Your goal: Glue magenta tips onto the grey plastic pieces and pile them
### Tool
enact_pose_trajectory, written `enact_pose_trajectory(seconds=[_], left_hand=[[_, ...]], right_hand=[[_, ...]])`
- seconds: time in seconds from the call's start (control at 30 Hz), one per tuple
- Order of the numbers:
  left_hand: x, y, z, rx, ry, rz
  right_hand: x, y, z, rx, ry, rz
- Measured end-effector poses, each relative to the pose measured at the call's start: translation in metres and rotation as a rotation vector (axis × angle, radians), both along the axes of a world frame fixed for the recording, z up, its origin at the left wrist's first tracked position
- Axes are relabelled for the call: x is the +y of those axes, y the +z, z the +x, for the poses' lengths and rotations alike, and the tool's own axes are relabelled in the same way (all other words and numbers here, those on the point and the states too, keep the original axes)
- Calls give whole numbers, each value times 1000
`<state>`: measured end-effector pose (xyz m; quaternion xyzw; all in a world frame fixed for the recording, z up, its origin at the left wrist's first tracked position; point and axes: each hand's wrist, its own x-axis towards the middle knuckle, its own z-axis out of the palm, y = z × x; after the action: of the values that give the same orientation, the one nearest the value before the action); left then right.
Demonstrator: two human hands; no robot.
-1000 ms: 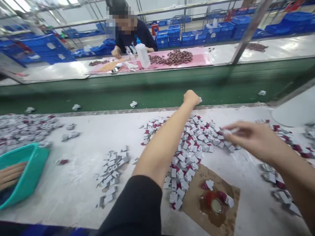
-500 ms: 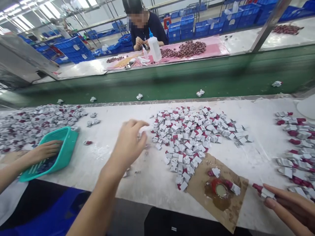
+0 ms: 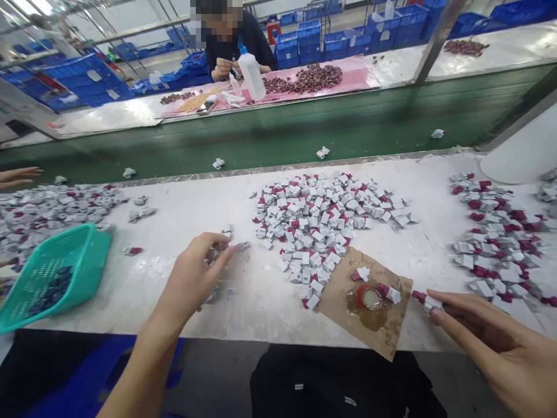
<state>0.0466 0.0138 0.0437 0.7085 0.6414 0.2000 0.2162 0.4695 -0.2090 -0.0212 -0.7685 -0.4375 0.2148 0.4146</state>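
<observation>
My right hand [image 3: 491,331] pinches a small white-and-maroon plastic piece [image 3: 432,304] between thumb and fingertips, just right of a brown cardboard sheet [image 3: 333,307]. On the cardboard sit a round red-rimmed dish [image 3: 371,298] in a wet brown stain and two similar pieces, one a white-and-maroon piece [image 3: 389,293] leaning at the dish. My left hand [image 3: 194,270] is low over the table, thumb and forefinger apart around small grey plastic pieces [image 3: 241,246]; the hand partly hides them. A large pile of white-and-maroon pieces [image 3: 311,215] lies between my hands.
More pieces [image 3: 491,232] lie at the right beside a white cylinder [image 3: 520,148]. A green basket [image 3: 93,261] with dark blue parts and a grey pile [image 3: 52,209] are at the left, near another person's hand [image 3: 20,176]. Beyond a green belt [image 3: 270,130] a co-worker [image 3: 243,40] sits.
My left hand has come down onto the grey pieces; something whitish was at its fingertips before. My right hand has moved closer to the cardboard with its piece. The neighbour's hand has left the basket.
</observation>
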Motion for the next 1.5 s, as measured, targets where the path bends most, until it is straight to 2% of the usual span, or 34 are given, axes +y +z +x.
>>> enact_pose_trajectory(seconds=[0.07, 0.17, 0.27, 0.33, 0.47, 0.6, 0.7, 0.87, 1.03, 1.17, 1.3, 1.5], left_hand=[[-20, 1, 14, -242, 80, -180], [-49, -5, 40, -594, 123, -435], [-69, -12, 66, -814, 115, -620], [-75, -14, 81, -886, 75, -675], [-78, -15, 101, -898, -41, -656], [-77, -14, 115, -786, -135, -537], [-75, -11, 129, -778, -177, -502], [-71, -10, 158, -897, -249, -589], [-68, -12, 179, -951, -332, -642], [-66, -9, 186, -952, -360, -668], [-68, -10, 187, -947, -374, -658], [-64, -4, 180, -882, -407, -518]], right_hand=[[5, 10, -11, 92, -21, 11], [13, 24, -30, 211, -49, 84], [18, 33, -45, 267, 13, 143], [20, 37, -51, 264, 71, 149], [24, 37, -59, 226, 163, 152], [28, 35, -62, 193, 196, 140], [30, 37, -62, 208, 201, 141], [38, 48, -60, 423, 138, 213], [52, 52, -62, 620, 143, 280], [57, 51, -61, 617, 139, 292], [57, 51, -56, 598, 170, 231], [69, 57, -51, 702, 306, 194]])
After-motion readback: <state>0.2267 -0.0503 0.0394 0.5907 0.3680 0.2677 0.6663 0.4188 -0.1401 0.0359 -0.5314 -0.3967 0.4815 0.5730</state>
